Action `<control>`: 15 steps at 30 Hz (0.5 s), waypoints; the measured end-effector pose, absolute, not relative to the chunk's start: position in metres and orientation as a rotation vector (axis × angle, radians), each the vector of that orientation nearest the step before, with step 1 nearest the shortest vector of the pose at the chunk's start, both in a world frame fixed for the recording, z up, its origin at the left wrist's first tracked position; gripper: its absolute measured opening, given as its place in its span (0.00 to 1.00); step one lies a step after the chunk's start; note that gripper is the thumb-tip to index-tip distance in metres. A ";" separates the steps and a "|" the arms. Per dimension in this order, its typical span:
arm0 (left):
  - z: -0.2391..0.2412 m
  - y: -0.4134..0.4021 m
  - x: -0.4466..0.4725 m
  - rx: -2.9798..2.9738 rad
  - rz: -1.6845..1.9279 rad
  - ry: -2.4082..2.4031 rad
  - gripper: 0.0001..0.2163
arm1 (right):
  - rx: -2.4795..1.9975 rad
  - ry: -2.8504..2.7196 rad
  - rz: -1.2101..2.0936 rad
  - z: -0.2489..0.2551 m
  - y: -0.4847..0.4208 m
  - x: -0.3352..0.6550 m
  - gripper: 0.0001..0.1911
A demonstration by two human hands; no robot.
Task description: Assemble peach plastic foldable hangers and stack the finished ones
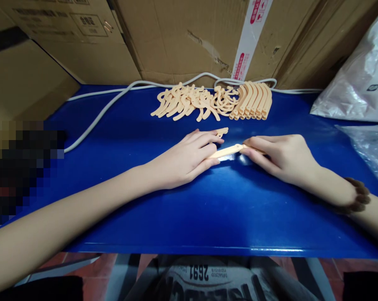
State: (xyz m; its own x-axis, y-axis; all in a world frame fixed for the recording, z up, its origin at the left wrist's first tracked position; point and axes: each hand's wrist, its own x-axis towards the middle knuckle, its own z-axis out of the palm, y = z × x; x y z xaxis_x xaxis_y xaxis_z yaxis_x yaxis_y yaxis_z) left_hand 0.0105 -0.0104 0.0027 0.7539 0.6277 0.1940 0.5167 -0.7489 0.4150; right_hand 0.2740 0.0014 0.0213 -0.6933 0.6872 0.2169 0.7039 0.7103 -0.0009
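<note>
Both hands rest on a blue table (207,209). My left hand (185,161) lies palm down, its fingers closed over one end of a slim peach plastic strip (228,150). My right hand (276,156) pinches the strip's other end. A small peach piece (222,132) pokes out just beyond my left fingers. Behind the hands, a loose pile of curved peach plastic parts (191,102) lies next to a neat row of the same parts (254,100) stacked side by side.
A white cable (104,110) runs along the back and left of the table. Cardboard boxes (182,37) stand against the far edge. Clear plastic bags (361,79) lie at the right. A beaded bracelet (358,200) circles my right wrist.
</note>
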 end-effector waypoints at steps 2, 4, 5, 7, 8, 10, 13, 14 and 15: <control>0.003 -0.010 0.010 2.614 0.469 0.889 0.12 | -1.137 -2.698 0.111 0.023 0.002 0.272 0.24; 0.002 -0.010 0.010 2.615 0.474 0.895 0.12 | -1.158 -2.670 0.294 0.025 0.002 0.270 0.24; 0.002 -0.010 0.011 2.616 0.476 0.898 0.12 | -1.167 -2.653 0.364 0.026 0.002 0.269 0.23; 0.002 -0.010 0.011 2.621 0.478 0.903 0.12 | -1.180 -2.627 0.471 0.028 0.002 0.267 0.22; 0.002 -0.011 0.011 2.625 0.477 0.904 0.12 | -1.182 -2.615 0.511 0.028 0.002 0.267 0.21; 0.002 -0.011 0.011 2.630 0.478 0.904 0.12 | -1.188 -2.593 0.573 0.028 0.002 0.266 0.21; 0.001 -0.011 0.012 2.633 0.485 0.902 0.12 | -1.190 -2.578 0.605 0.028 0.003 0.266 0.20; 0.001 -0.011 0.012 2.634 0.486 0.903 0.12 | -1.187 -2.581 0.606 0.028 0.002 0.265 0.20; 0.001 -0.011 0.012 2.637 0.483 0.903 0.12 | -1.183 -2.586 0.602 0.028 0.002 0.265 0.20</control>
